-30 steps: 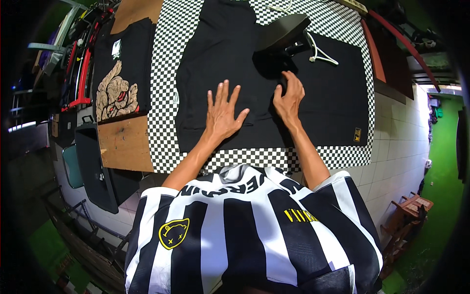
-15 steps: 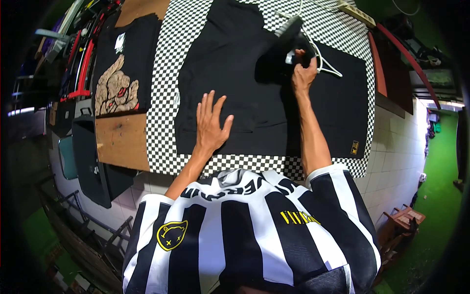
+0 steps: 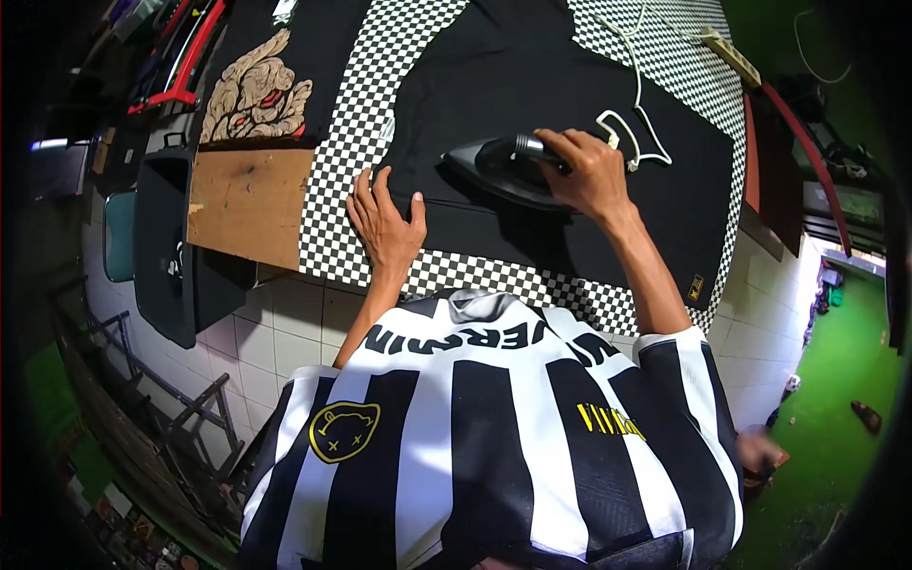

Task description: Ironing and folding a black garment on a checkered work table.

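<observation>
A black T-shirt (image 3: 636, 233) lies spread over a black-and-white checkered cloth (image 3: 338, 190), with a small gold label near its lower right corner. My right hand (image 3: 591, 171) is wrapped round the handle of a black clothes iron (image 3: 489, 176). The iron is over the shirt's middle, its tip pointing left; whether its plate touches the fabric is hard to tell. A white cord (image 3: 639, 90) runs from the iron toward the far right. My left hand (image 3: 386, 220) rests flat at the shirt's left edge, fingers spread, holding nothing.
Another black shirt with a tan figure print (image 3: 256, 95) lies to the left, on a wooden board (image 3: 249, 201). A power strip (image 3: 730, 55) sits at the far right edge. Below left stand a black chair (image 3: 163, 256) and a metal frame (image 3: 204, 418).
The iron, tilted up at the far right before, has come nearer and swung level, its tip now leftward. My left hand has slid left to the shirt's edge.
</observation>
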`<action>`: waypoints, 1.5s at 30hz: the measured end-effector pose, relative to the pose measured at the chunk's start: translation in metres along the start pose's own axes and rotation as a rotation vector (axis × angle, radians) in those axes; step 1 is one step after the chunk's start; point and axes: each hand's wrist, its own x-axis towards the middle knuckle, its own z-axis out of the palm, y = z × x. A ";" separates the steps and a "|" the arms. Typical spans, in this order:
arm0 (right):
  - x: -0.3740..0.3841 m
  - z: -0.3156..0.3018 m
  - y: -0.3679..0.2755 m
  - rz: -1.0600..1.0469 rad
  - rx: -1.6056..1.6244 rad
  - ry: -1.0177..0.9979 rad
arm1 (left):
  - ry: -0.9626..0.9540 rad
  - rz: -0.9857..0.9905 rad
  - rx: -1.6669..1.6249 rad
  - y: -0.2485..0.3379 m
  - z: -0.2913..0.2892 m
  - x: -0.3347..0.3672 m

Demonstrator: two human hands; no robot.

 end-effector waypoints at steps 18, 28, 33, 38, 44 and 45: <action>-0.004 0.032 -0.026 0.063 0.026 -0.009 | 0.015 -0.051 -0.016 0.002 0.015 0.002; 0.000 0.046 -0.023 0.087 -0.018 0.044 | 0.029 -0.054 -0.026 0.000 0.016 0.003; 0.006 0.046 -0.014 0.148 -0.042 0.013 | 0.034 -0.052 -0.032 0.001 0.022 0.007; 0.003 0.047 -0.013 0.143 -0.046 0.017 | 0.034 -0.050 -0.023 0.002 0.023 0.006; 0.006 0.047 0.007 0.134 -0.115 0.078 | 0.048 -0.032 -0.020 0.000 0.022 0.009; 0.004 0.045 0.011 0.146 -0.127 0.097 | 0.041 -0.037 -0.026 0.000 0.022 0.008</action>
